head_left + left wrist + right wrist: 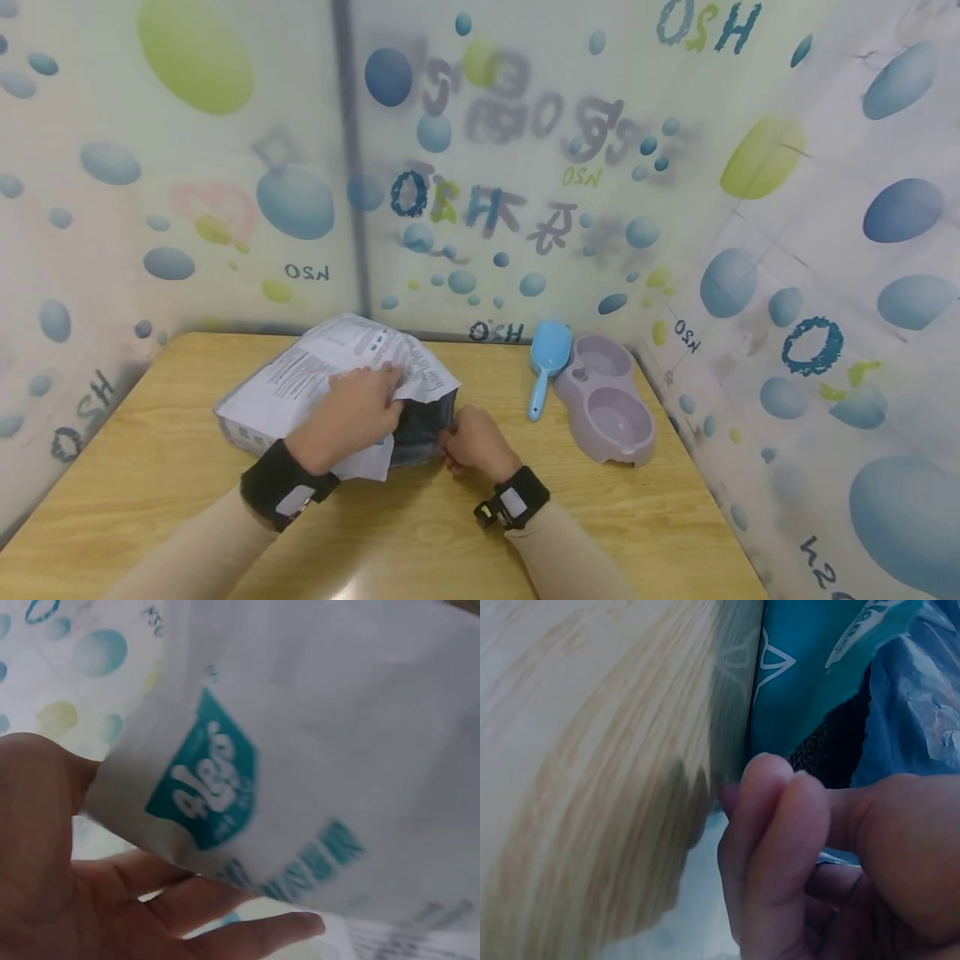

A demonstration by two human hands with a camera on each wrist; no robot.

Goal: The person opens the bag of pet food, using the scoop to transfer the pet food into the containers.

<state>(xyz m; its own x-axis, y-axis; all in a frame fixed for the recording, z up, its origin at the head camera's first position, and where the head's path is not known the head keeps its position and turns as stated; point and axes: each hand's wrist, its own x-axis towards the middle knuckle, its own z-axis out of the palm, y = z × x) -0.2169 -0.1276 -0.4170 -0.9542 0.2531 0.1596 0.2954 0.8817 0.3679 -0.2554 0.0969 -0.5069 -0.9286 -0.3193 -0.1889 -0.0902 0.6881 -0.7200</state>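
Observation:
A white printed bag (300,375) lies on the table, torn open at its right end, with a dark lining (422,429) showing. My left hand (348,421) is over the bag's top and pinches its loose white flap (427,379). In the left wrist view the flap, with a teal logo (214,776), passes between thumb and fingers. At the opening's right side, my right hand (480,442) pinches the bag's edge. The right wrist view shows a teal side panel (802,682), shiny lining (922,697) and dark grainy contents (832,742) inside the opening.
A light blue scoop (550,354) lies to the right of the bag, its handle toward me. Beside it is a purple-grey double pet bowl (576,408) near the right edge of the wooden table (112,433). Patterned walls (495,242) stand close behind and to the right.

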